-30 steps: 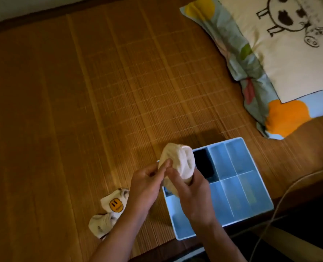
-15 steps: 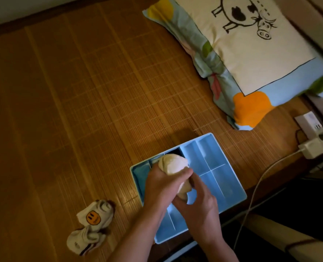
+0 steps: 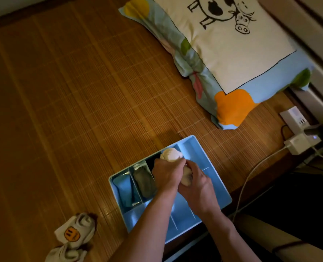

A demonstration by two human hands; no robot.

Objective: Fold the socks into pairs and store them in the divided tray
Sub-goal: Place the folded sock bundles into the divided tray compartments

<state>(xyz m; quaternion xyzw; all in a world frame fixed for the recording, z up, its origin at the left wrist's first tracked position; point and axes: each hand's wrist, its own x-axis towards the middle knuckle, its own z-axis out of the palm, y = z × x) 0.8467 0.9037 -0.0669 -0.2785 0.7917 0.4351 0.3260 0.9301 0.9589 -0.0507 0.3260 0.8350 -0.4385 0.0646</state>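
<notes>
At the tray's far row: cream sock bundle [image 3: 173,155] was brought down into a slot.
A second earlier the bundle was held up, clear of the divided tray [image 3: 226,195]; it was then lowered and was seen pressed into the far-row slot just beside the dark-filled one. It was gripped by both hands: left hand [image 3: 166,174] curled over its top, right hand [image 3: 196,184] wrapped round its near end, so no release was seen. How deep it was seated could not be told, as it was hidden by the fingers. Toward 9 o'clock from it, slots were already filled by a grey pair [image 3: 144,182] and a blue pair [image 3: 123,190]. At 7 o'clock, on the mat [image 3: 62,110], the smiley socks [image 3: 73,233] were left loose, apparently unmoved. Judged: this pair was nearly stored, one pair was left to fold.
</notes>
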